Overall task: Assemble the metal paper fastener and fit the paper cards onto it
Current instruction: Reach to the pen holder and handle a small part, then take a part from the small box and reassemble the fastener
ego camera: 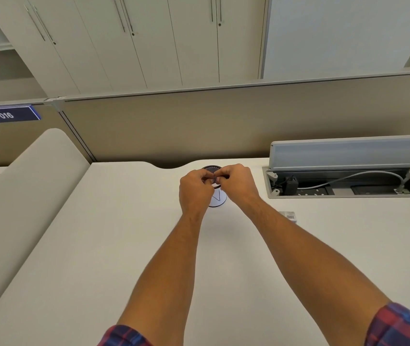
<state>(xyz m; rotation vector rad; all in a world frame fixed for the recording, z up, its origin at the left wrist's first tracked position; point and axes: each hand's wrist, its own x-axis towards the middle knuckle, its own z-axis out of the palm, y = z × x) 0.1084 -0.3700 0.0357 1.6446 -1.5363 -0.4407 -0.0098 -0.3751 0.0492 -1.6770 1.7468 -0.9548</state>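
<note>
White desk, far middle: fastener work under way, no cards fitted yet.
Left hand and right hand curl fingers, pinching something tiny over a mesh cup; too small to identify.

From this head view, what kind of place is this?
Most likely an open-plan office workstation: a white desk against a partition bearing a numbered sign, 016, an open cable tray set in the desktop, and tall cabinets behind.

Before you, a pale desk, a round white card lying flat on it, a small barcoded box near your right forearm, an open cable tray recessed at its far right.
</note>
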